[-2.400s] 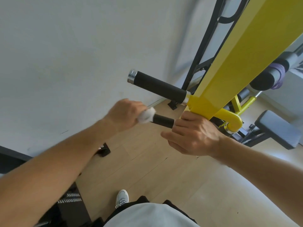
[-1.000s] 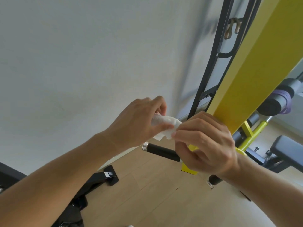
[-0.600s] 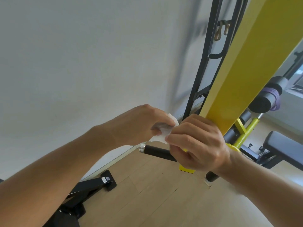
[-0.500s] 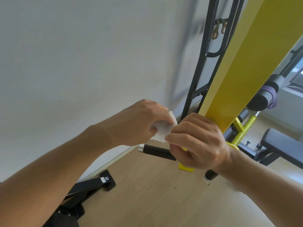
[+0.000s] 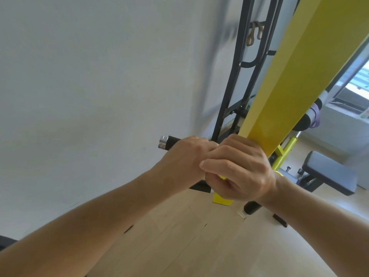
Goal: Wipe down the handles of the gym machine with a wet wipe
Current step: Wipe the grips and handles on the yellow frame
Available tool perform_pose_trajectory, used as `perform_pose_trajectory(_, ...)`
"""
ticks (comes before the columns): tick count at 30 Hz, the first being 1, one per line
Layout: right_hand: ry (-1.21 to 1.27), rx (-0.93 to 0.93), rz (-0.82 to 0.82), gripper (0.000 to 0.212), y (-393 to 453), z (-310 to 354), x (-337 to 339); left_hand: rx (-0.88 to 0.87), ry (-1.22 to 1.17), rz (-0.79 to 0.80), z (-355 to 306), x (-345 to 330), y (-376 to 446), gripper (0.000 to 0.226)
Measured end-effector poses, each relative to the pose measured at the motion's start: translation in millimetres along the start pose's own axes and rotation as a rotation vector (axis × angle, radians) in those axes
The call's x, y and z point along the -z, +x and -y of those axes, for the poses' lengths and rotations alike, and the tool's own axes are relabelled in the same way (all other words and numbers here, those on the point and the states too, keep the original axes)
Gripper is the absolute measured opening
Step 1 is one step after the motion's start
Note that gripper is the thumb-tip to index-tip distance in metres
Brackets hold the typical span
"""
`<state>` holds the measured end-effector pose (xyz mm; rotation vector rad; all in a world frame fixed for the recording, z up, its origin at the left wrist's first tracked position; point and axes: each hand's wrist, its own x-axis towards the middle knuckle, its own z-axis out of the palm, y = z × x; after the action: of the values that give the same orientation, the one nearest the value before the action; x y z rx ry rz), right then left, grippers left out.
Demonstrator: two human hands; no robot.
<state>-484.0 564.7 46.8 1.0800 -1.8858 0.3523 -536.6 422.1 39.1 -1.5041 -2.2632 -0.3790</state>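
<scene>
- Here, nearest the camera, two bare forearms reach up to a yellow gym machine; the left hand (image 5: 180, 158) is wrapped round the upper handle (image 5: 169, 142), its grip closed on the black sleeve just inboard of the chrome end cap.
- The right hand (image 5: 239, 172) sits touching the left, fingers curled at the foot of the yellow beam (image 5: 295, 80); what its grip encloses cannot be told, as the knuckles hide it.
- The wet wipe is not visible; it is most likely bunched under one of the two palms, but the view does not settle which.
- A judgement on handling: the wipe should be light, limp and damp, best folded into a pad and wrapped round the sleeve; the handle is rigid and fixed, its black covering probably grippy, its chrome cap probably slick when wet.
- Just below the hands, the lower left handle (image 5: 199, 187) and the lower right handle (image 5: 251, 208) jut from the beam's base, each partly hidden.
- Beyond, a padded bench (image 5: 329, 172) stands on the wooden floor (image 5: 179, 236), with a black frame (image 5: 229, 100) against the white wall (image 5: 89, 76).
- No brand, label or readable writing shows anywhere.
</scene>
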Motion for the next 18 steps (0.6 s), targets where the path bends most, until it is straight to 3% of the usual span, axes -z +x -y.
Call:
perform_pose_trajectory(2,-0.012,-0.007,0.027,0.019,0.9,1.5,4.5,-0.017,0.027,-0.05,10.0,2.6,-6.3,0.026)
perform_pose_trajectory(5,-0.098,0.009,0.182,0.013,2.3,3.7,10.1,0.01,0.034,0.095,43.2,14.0,-22.2,0.01)
perform_pose_trajectory(8,-0.333,-0.014,0.495,0.013,7.3,10.3,8.1,0.028,0.046,0.169,49.1,21.6,-21.6,0.015)
perform_pose_trajectory(11,-0.506,-0.023,0.78,0.013,14.9,15.6,10.9,0.019,0.08,0.145,35.5,22.1,-6.7,0.029)
perform_pose_trajectory(14,-0.552,0.016,1.078,0.017,25.4,17.8,28.3,0.056,0.081,0.166,51.2,25.7,-17.3,0.018)
perform_pose_trajectory(16,-0.556,-0.02,1.13,0.018,29.0,20.1,33.9,0.094,0.064,0.162,62.8,30.4,-27.7,0.023)
perform_pose_trajectory(18,-0.561,-0.158,1.043,0.016,38.8,26.0,29.6,0.133,0.009,0.19,62.5,34.1,-28.7,0.02)
